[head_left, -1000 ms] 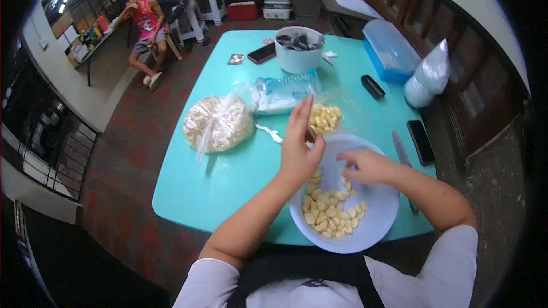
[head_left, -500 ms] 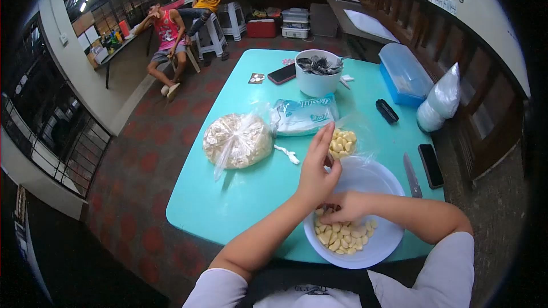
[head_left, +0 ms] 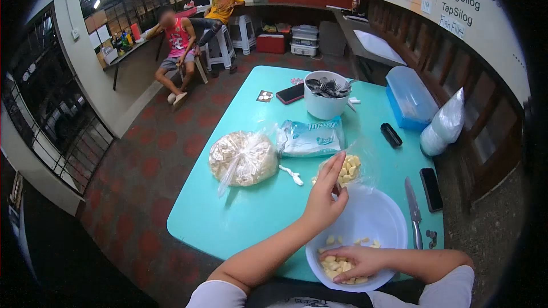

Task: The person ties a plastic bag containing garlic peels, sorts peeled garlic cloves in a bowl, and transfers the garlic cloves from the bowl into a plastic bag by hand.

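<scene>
Peeled garlic cloves (head_left: pixel 338 267) lie in a pale blue-white plastic bowl (head_left: pixel 388 211) at the table's near edge. My right hand (head_left: pixel 365 262) reaches into it from the right, thumb and fingers apart around some cloves and touching them. Above the bowl's left rim my left hand (head_left: pixel 326 197) is raised, fingers stretched out and nothing visible in them. Just behind its fingertips sits a clear plastic bag (head_left: pixel 365 162) with more garlic cloves (head_left: pixel 349 168); whether the hand touches the bag I cannot tell.
On the turquoise table (head_left: pixel 228 228) are a tied bag of pale pieces (head_left: pixel 242 159), a tissue pack (head_left: pixel 311 138), a white tub of cutlery (head_left: pixel 325 102), a knife (head_left: pixel 413 208), coins (head_left: pixel 431 238) and phones (head_left: pixel 431 189). A blue box (head_left: pixel 411 97) stands far right. Two people sit beyond.
The view has tilted up. My right hand has shifted toward the near side of the bowl, among the cloves. My left hand stays raised by the clear bag.
</scene>
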`<state>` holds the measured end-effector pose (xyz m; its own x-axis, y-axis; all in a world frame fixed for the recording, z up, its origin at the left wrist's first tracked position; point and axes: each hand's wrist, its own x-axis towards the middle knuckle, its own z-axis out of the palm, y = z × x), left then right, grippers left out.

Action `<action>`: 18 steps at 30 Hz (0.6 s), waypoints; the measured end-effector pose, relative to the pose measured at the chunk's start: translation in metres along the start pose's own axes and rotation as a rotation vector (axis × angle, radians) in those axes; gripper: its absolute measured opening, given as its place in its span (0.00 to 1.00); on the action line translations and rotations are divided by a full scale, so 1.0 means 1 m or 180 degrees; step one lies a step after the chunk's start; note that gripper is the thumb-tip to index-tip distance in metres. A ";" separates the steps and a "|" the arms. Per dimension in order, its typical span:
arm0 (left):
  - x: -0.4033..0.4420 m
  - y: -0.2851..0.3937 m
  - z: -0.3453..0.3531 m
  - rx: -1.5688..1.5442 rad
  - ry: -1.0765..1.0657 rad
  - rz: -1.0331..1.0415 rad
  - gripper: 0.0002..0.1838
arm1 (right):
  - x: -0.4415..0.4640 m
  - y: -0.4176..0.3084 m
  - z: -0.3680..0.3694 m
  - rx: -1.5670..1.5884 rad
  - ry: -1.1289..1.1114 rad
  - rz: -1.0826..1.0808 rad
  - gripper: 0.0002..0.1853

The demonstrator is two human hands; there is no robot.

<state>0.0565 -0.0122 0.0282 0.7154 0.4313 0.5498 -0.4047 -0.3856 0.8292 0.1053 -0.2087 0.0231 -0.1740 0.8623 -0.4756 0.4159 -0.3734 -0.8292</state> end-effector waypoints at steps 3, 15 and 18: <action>-0.001 0.001 0.001 -0.0024 -0.0024 -0.0021 0.44 | 0.000 0.002 0.012 0.0004 0.0064 -0.0093 0.38; 0.001 -0.002 0.001 -0.0009 -0.0056 -0.0114 0.45 | 0.006 0.007 0.016 0.0934 0.0337 0.0118 0.20; 0.001 -0.006 0.002 -0.0116 -0.0021 -0.0149 0.45 | 0.000 0.000 -0.009 0.0723 0.0788 0.0172 0.20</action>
<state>0.0607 -0.0115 0.0235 0.7377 0.4427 0.5098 -0.3911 -0.3352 0.8571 0.1130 -0.2055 0.0254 0.0765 0.8857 -0.4579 0.2043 -0.4635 -0.8622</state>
